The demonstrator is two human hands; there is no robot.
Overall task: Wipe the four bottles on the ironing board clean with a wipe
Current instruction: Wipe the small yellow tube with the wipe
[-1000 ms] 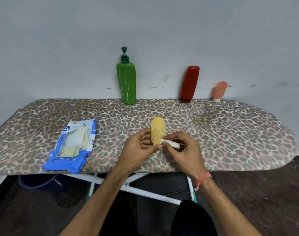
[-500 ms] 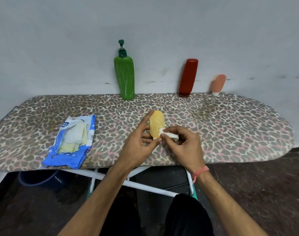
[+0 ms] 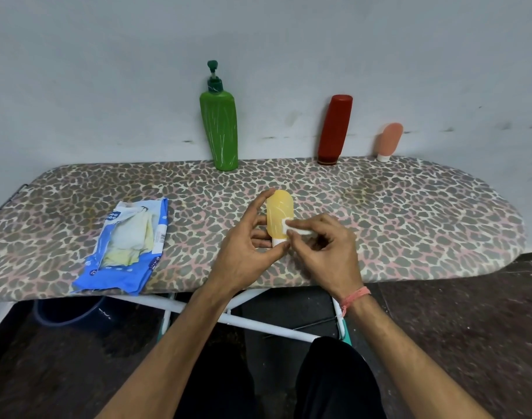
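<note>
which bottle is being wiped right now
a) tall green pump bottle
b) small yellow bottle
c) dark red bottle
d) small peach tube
b: the left hand holds the small yellow bottle while the right hand presses the white wipe against it.

Both forearms bare to the elbows, no sleeves in view. Right wrist has a thin thread band (image 3: 356, 296), pinkish-orange, w/ a short loose end hanging off it. No rings or watch seen on either hand. Legs in black trousers (image 3: 334, 385) — plain, no markings.
</note>
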